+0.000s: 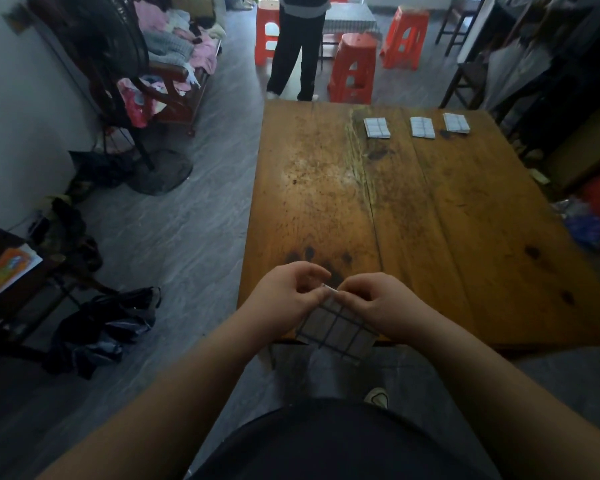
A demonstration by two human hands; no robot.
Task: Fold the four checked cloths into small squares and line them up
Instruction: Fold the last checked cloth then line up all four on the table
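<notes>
A person stands at the near edge of a worn wooden desk (430, 220), both hands meeting over a partly folded checked cloth (336, 332). The left hand (284, 296) and the right hand (378, 303) sit almost knuckle to knuckle, fingers curled in and pinching the cloth's upper edge between them. The grey fabric, crossed with dark lines, slopes down from the fingers toward the person's body, and its lower part hangs past the desk's near edge. Well ahead of the hands, at the far side of the desk and off to the right, three finished pieces lie flat in a row, each apart from its neighbour: the leftmost square (377, 127), the middle square (422, 127) and the rightmost square (456, 123). Beyond them a second person (297, 46) stands on the grey floor among red stools (354, 67). Far to the left of the hands, a floor fan (118, 46) stands against the wall. A dark garment (108, 327) lies heaped on the floor just left of the left forearm.
</notes>
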